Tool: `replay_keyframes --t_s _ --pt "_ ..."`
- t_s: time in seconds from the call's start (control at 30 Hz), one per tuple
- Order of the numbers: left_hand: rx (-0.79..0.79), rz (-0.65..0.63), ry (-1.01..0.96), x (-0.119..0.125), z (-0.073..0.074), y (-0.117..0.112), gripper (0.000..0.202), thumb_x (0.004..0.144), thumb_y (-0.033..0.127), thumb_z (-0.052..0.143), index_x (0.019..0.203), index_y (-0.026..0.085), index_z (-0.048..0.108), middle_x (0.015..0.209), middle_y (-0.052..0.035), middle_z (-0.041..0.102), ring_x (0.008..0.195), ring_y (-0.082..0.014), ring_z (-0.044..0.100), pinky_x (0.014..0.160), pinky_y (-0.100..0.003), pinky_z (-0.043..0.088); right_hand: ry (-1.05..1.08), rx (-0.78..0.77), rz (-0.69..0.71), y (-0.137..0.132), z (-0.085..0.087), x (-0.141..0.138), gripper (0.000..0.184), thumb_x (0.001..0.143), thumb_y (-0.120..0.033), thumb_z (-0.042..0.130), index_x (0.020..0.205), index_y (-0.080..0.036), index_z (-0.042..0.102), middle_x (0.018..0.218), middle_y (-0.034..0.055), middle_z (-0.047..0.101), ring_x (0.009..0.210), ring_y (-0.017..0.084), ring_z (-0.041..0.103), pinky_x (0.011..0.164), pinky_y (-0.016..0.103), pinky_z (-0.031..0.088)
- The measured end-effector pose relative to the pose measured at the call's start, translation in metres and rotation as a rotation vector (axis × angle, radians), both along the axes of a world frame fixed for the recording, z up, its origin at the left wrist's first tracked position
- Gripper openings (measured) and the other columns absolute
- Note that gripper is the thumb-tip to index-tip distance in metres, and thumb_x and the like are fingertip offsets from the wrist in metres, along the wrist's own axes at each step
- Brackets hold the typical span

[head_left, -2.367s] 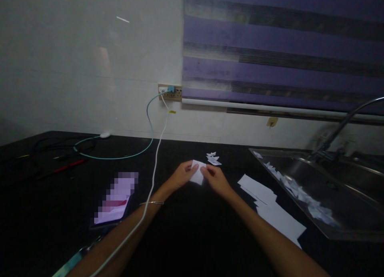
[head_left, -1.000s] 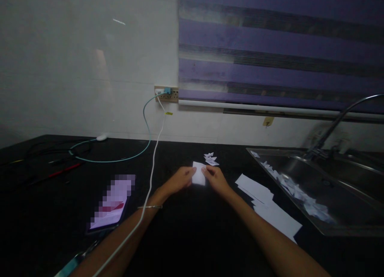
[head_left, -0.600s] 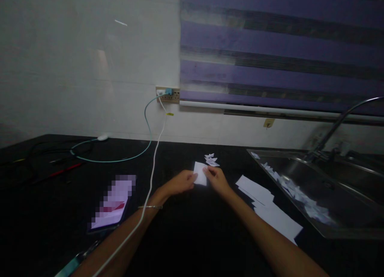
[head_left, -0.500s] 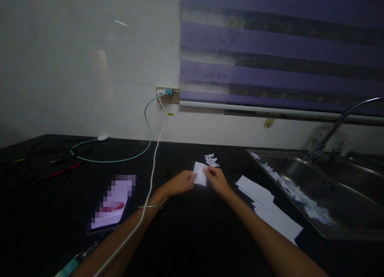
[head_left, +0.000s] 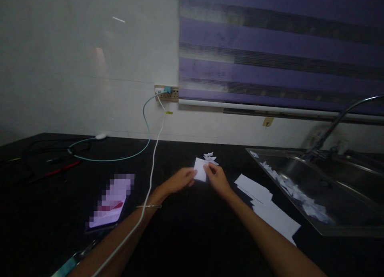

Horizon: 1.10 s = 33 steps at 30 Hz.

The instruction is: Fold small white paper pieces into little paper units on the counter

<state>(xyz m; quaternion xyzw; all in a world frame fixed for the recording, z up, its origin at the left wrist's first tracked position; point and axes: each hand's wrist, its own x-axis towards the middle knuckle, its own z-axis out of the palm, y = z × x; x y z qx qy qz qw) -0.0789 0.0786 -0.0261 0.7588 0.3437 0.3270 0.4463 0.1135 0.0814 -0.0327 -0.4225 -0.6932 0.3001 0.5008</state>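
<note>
A small white piece of paper (head_left: 200,170), roughly rectangular, is held up between my two hands above the dark counter. My left hand (head_left: 183,178) pinches its left edge, thumb on the near face. On the opposite edge, my right hand (head_left: 216,177) grips it with the thumb across the front. Whether the paper is folded I cannot tell. Just behind it stand several small folded paper boats (head_left: 211,157), partly hidden by the right hand. White paper sheets (head_left: 275,219) lie in an overlapping pile beside my right forearm.
A steel sink (head_left: 345,230) with a tap (head_left: 328,129) is at the right; many folded white papers (head_left: 295,192) lie along its left side. On the left are a lit phone (head_left: 112,207) and a teal cable (head_left: 115,160). A white cable (head_left: 152,165) crosses my left forearm.
The paper has been raised slightly and turned a little between my hands, which keep their grip on both edges. The whole view has shifted slightly.
</note>
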Motion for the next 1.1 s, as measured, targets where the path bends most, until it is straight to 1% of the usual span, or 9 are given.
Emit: replay_keyframes --t_s 0.17,0.3,0.4,0.53,0.6,0.7,0.77,0.97,1.1 --pt "-0.167 0.054 -0.291 -0.0013 0.0069 0.0014 0.029 0.080 0.042 0.064 0.089 0.018 0.050 0.066 0.0065 0.043 0.051 -0.0064 0.038 0.043 -0.017 0.026 -0.109 0.032 0.018 -0.0040 0.0002 -0.0024 0.036 0.093 -0.044 0.047 0.068 -0.018 0.052 0.066 -0.0015 0.048 0.064 0.014 0.045 0.059 0.026 0.033" --pt "-0.230 0.072 -0.337 -0.0036 0.0045 0.0069 0.029 0.071 0.035 0.070 0.084 0.017 0.050 0.065 0.0066 0.045 0.048 -0.0049 0.039 0.039 -0.016 0.026 -0.162 0.054 -0.009 -0.0056 0.0004 -0.0039 0.037 0.093 -0.044 0.045 0.067 -0.018 0.050 0.063 -0.0028 0.045 0.061 0.013 0.042 0.057 0.025 0.031" --pt "-0.244 0.091 -0.366 -0.0036 0.0033 0.0091 0.032 0.068 0.032 0.071 0.091 0.016 0.055 0.067 0.0055 0.051 0.045 -0.0046 0.040 0.036 -0.015 0.026 -0.156 0.077 -0.022 -0.0061 0.0013 -0.0040 0.037 0.094 -0.044 0.045 0.067 -0.018 0.050 0.064 -0.0027 0.047 0.061 0.013 0.042 0.058 0.025 0.031" --pt "-0.248 0.197 -0.376 -0.0013 0.0049 0.0086 0.028 0.065 0.030 0.072 0.084 0.015 0.057 0.061 0.0061 0.051 0.040 -0.0042 0.038 0.034 -0.016 0.025 -0.134 0.069 -0.027 -0.0072 0.0035 -0.0047 0.036 0.093 -0.043 0.046 0.069 -0.018 0.053 0.067 -0.0015 0.051 0.063 0.014 0.044 0.061 0.025 0.034" --pt "-0.234 0.266 -0.372 -0.0002 0.0058 0.0082 0.025 0.064 0.030 0.073 0.078 0.015 0.058 0.057 0.0056 0.052 0.039 -0.0045 0.038 0.033 -0.016 0.025 -0.098 0.045 -0.018 -0.0082 0.0047 -0.0058 0.032 0.092 -0.042 0.048 0.071 -0.018 0.055 0.069 -0.0008 0.053 0.066 0.014 0.047 0.062 0.026 0.036" --pt "-0.211 0.354 -0.378 0.0003 0.0062 0.0084 0.022 0.062 0.028 0.073 0.074 0.013 0.062 0.058 0.0033 0.055 0.040 -0.0050 0.040 0.035 -0.016 0.024 0.037 -0.037 0.069 -0.0092 0.0060 -0.0076 0.019 0.086 -0.038 0.056 0.089 -0.019 0.057 0.073 -0.0012 0.055 0.067 0.014 0.051 0.063 0.026 0.040" --pt "-0.199 0.383 -0.393 0.0001 0.0060 0.0088 0.020 0.062 0.027 0.072 0.074 0.012 0.065 0.057 0.0023 0.057 0.040 -0.0048 0.040 0.035 -0.017 0.024 0.127 -0.078 0.128 -0.0089 0.0062 -0.0080 0.024 0.080 -0.033 0.063 0.099 -0.020 0.056 0.077 -0.0009 0.057 0.069 0.014 0.054 0.065 0.026 0.043" --pt "-0.180 0.403 -0.404 0.0001 0.0077 0.0087 0.019 0.062 0.027 0.071 0.072 0.011 0.069 0.055 0.0006 0.058 0.041 -0.0060 0.043 0.038 -0.018 0.028 0.235 -0.077 0.105 -0.0047 0.0066 -0.0055 0.015 0.075 -0.029 0.064 0.086 -0.018 0.064 0.086 0.0041 0.063 0.082 0.018 0.060 0.076 0.031 0.048" --pt "-0.171 0.368 -0.411 -0.0008 0.0083 0.0080 0.025 0.061 0.031 0.075 0.073 0.011 0.067 0.056 0.0009 0.058 0.042 -0.0055 0.042 0.038 -0.018 0.028 0.285 -0.108 0.068 -0.0030 0.0060 -0.0054 0.013 0.072 -0.026 0.065 0.082 -0.018 0.065 0.083 0.0042 0.064 0.079 0.019 0.061 0.072 0.031 0.049"
